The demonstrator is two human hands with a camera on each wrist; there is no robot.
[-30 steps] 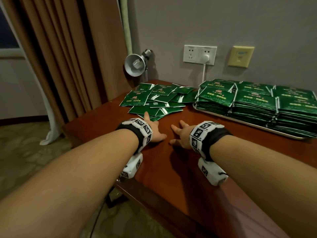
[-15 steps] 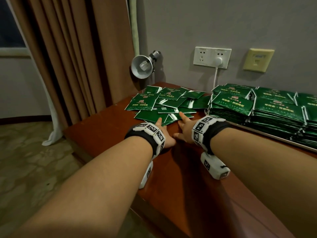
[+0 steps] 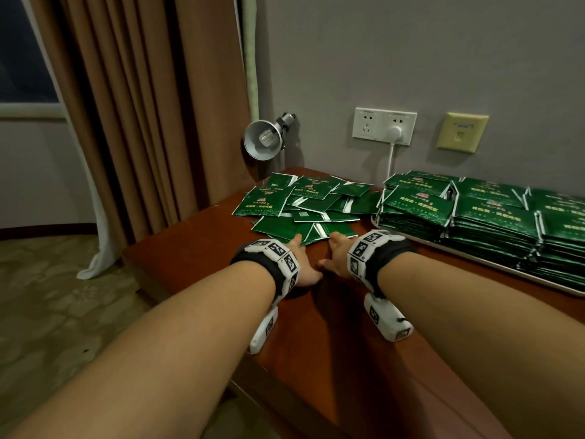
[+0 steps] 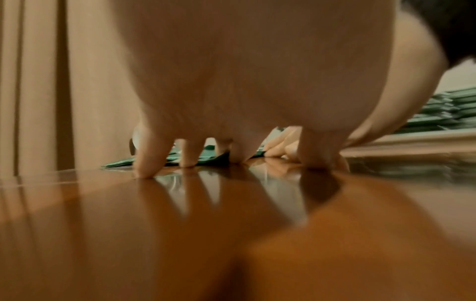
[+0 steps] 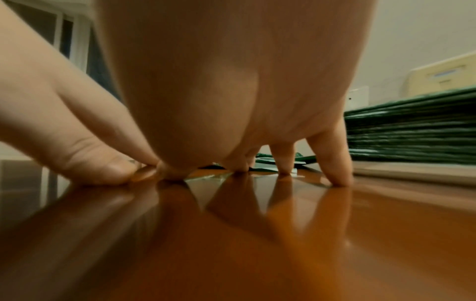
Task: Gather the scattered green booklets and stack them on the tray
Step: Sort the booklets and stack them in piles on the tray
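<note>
The scattered green booklets lie in a loose overlapping heap toward the far left corner of the desk, directly ahead of both hands. The left hand and the right hand sit side by side on the bare wood at the heap's near edge, thumbs almost meeting. Both hands are spread flat and hold nothing. In the left wrist view the fingertips press straight down on the polished top, with green covers lying just beyond them. In the right wrist view the fingertips likewise stand on the wood, right at the edges of the nearest booklets.

The heap spreads mostly left to right along the desk, with single booklets skewed at many angles. The tray stands just right of the heap along the desk's back edge, already loaded with tall rows of stacked booklets. The right hand is the nearer one to it; its rim lies just beside that wrist.

Judged from this, the coming move is a two-handed scoop or squeeze of the heap, then a short carry rightward. Bare desk is open toward the near edge, so booklets can be drawn back freely. The desk lamp and the curtain crowd the far left corner, and the left edge is close, so a booklet pushed that way could slide off.
</note>
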